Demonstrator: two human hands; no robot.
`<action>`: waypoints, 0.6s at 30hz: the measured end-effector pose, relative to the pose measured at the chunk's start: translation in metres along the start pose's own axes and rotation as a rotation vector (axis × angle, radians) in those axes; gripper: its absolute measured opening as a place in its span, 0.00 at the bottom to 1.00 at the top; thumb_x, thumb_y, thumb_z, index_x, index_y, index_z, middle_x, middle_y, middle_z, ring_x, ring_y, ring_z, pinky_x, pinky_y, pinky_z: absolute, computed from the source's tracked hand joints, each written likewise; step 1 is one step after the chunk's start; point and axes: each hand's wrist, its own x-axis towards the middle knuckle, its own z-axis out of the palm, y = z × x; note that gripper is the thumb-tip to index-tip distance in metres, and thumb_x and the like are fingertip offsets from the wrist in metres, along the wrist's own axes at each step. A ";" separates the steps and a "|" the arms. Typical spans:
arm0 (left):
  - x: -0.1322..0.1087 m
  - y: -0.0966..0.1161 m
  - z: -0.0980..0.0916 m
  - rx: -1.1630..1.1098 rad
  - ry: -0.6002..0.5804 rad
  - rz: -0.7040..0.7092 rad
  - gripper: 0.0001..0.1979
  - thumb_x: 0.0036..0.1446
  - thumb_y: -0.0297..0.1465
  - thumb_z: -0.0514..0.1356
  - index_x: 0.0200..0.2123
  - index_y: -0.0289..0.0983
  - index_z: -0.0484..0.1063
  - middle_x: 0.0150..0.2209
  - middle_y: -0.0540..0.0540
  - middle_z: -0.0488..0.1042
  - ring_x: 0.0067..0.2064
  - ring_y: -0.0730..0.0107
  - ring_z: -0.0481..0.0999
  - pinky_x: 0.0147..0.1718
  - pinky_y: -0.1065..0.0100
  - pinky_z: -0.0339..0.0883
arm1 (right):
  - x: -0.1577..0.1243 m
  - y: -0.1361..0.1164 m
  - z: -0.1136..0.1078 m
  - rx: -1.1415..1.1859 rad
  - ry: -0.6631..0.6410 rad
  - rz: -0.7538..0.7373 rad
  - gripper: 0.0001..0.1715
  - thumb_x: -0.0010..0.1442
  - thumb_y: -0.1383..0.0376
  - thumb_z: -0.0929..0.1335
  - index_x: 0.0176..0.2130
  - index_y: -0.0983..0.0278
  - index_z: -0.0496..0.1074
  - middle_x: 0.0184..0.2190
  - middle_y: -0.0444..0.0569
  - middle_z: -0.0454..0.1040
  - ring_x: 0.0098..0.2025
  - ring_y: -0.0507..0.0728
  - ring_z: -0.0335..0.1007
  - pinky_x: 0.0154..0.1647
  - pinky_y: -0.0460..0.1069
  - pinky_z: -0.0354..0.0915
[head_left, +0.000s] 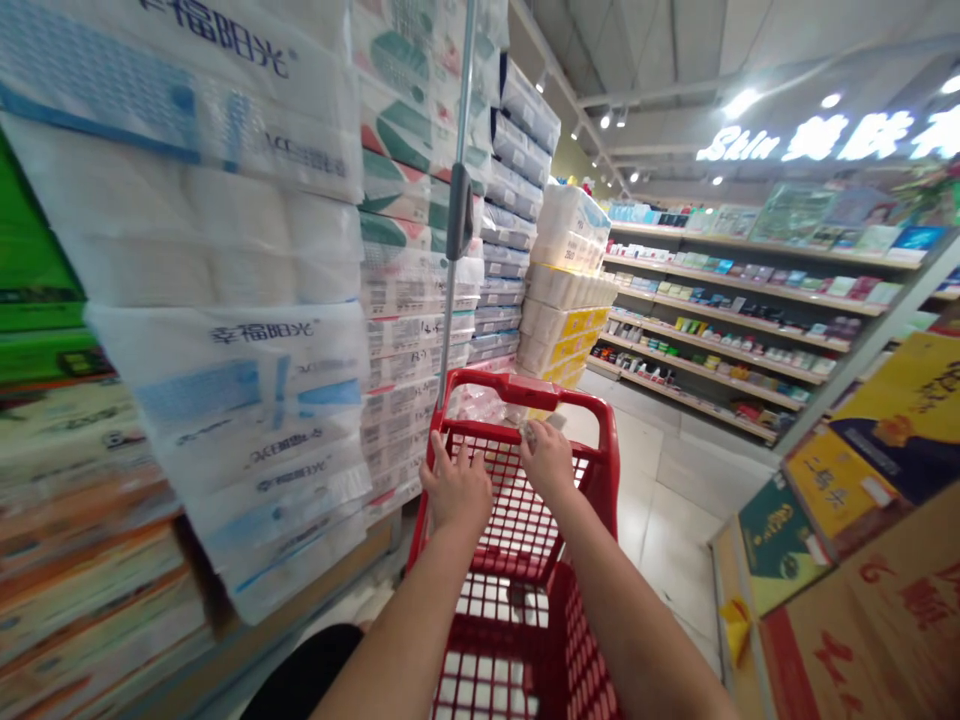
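Note:
A red plastic shopping basket (609, 490) with a grid of openings stands in front of me, its upper carry handle (517, 386) raised at the far end. My left hand (459, 488) is open, fingers spread over the basket's far left part; whether it touches the mesh I cannot tell. To its right, my right hand (549, 462) has its fingers curled by the far rim. Something small and pale shows at those fingertips, too blurred to name. A metal pull rod (450, 320) with a grey grip (460, 212) rises from the basket's far left corner.
Tall stacks of wrapped toilet paper (225, 380) line the left side. More paper packs (566, 270) stand ahead. Shelves of small boxed goods (720, 310) are at the back right. Cartons (862, 600) are stacked near right, beside a pale tiled floor (675, 510).

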 end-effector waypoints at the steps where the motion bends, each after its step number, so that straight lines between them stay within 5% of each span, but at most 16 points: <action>1: 0.000 0.000 -0.001 -0.009 -0.006 -0.006 0.19 0.59 0.32 0.52 0.52 0.40 0.73 0.61 0.40 0.66 0.69 0.34 0.33 0.57 0.33 0.45 | 0.005 -0.006 0.002 0.013 -0.040 -0.010 0.20 0.59 0.66 0.65 0.51 0.63 0.72 0.52 0.53 0.72 0.52 0.61 0.66 0.57 0.54 0.58; 6: 0.003 0.000 -0.001 -0.020 -0.045 -0.030 0.20 0.61 0.28 0.49 0.51 0.40 0.75 0.57 0.39 0.70 0.69 0.35 0.33 0.56 0.34 0.46 | 0.027 -0.048 0.022 0.164 -0.241 -0.146 0.19 0.63 0.67 0.63 0.53 0.61 0.72 0.53 0.50 0.73 0.53 0.56 0.68 0.56 0.49 0.60; 9: 0.004 -0.001 0.006 -0.015 -0.040 -0.035 0.25 0.62 0.30 0.49 0.62 0.43 0.63 0.59 0.39 0.68 0.69 0.36 0.31 0.56 0.33 0.46 | 0.032 -0.070 0.030 0.206 -0.280 -0.222 0.20 0.66 0.67 0.61 0.54 0.61 0.70 0.57 0.50 0.70 0.57 0.55 0.65 0.59 0.48 0.58; 12: 0.005 -0.003 0.012 0.016 -0.006 -0.043 0.28 0.64 0.31 0.46 0.67 0.43 0.51 0.67 0.42 0.57 0.70 0.39 0.33 0.55 0.35 0.50 | 0.032 -0.078 0.027 0.205 -0.310 -0.221 0.21 0.65 0.66 0.62 0.57 0.62 0.69 0.59 0.52 0.68 0.59 0.57 0.63 0.60 0.50 0.57; 18: 0.003 -0.001 0.012 0.089 0.045 -0.052 0.28 0.65 0.30 0.44 0.67 0.50 0.48 0.71 0.51 0.38 0.70 0.41 0.38 0.54 0.38 0.56 | 0.026 -0.066 0.014 0.332 -0.319 -0.054 0.32 0.64 0.61 0.64 0.65 0.60 0.56 0.58 0.52 0.69 0.59 0.59 0.65 0.60 0.56 0.58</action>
